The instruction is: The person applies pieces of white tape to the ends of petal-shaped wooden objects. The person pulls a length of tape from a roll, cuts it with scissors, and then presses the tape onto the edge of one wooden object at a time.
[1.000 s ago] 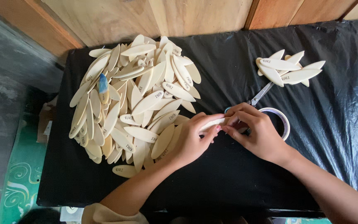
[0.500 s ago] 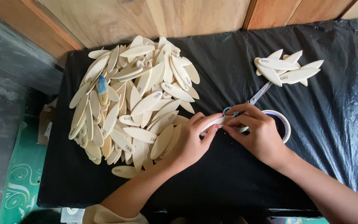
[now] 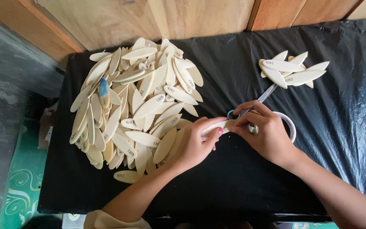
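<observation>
Both hands together over the middle of the black-covered surface [image 3: 242, 186], pinching one pale wooden leaf-shaped piece [image 3: 217, 126] between them: left hand [image 3: 193, 142] closed on its near end, right hand [image 3: 265, 131] gripping the other. Just behind the right hand, scissors [image 3: 257, 101] and a roll of tape [image 3: 291, 127] (partly hidden). Big heap of like pieces [image 3: 136, 101] to the left; small stack [image 3: 291, 70] at far right.

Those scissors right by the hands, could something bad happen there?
Maybe. The scissors lie partly under the right hand, so a finger could catch the blades. Both hands pinch one wooden piece; the left hand sits against the big pile, so a nudge might slide pieces toward the table's edge.
</observation>
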